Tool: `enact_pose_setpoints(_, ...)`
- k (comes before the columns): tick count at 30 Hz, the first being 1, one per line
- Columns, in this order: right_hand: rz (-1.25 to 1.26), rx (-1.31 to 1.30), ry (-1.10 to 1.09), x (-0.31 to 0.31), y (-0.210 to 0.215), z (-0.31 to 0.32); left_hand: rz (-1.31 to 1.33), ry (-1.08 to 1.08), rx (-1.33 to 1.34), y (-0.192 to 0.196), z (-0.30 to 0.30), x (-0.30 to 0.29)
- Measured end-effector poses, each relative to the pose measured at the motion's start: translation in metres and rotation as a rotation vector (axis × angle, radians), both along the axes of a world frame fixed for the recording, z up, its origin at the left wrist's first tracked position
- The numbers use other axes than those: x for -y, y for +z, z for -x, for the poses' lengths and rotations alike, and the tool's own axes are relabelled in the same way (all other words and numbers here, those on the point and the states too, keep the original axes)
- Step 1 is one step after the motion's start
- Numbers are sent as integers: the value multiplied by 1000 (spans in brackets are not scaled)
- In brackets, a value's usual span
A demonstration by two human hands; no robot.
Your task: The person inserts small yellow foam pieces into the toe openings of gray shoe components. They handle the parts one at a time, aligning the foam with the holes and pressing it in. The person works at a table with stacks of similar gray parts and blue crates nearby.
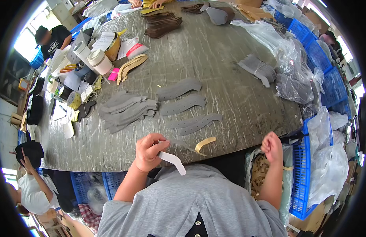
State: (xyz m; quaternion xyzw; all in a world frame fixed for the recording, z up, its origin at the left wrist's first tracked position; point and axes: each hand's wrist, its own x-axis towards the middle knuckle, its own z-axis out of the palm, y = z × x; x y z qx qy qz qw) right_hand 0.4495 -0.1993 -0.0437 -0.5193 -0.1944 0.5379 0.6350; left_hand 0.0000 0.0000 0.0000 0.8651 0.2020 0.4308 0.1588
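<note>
My left hand (150,151) is at the near edge of the table, its thumb and fingers pinched on a white curved strip (173,161). Just right of it, a tan curved strip (205,144) lies by the edge. My right hand (272,147) is raised off to the right, fingers curled in; whether anything is inside them is hidden. Below that hand is a bag of small tan pieces (260,172). Ahead of my hands lie several grey curved pieces with rows of holes (195,123), beside a loose pile of grey pieces (127,108).
Brown stacked pieces (163,24) sit at the far side, where another person's hands (153,4) work. A tied grey bundle (257,69) and plastic bags (287,59) lie to the right. Tubs, tape and scissors (68,68) crowd the left. Blue crates (301,173) border the table.
</note>
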Motion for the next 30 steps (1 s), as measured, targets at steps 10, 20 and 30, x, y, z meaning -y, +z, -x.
enact_pose_setpoints(10, -249, 1087, 378, -60, 51, 145, 29, -95, -5, 9, -29, 2)
enact_pose_setpoints(20, 492, 787, 610, 20, 23, 19, 304, 170, 45, -11, 15, 4)
enact_pose_setpoints(30, -64, 1445, 99, -45, 32, 83, 1051, 296, 42, -7, -19, -5)
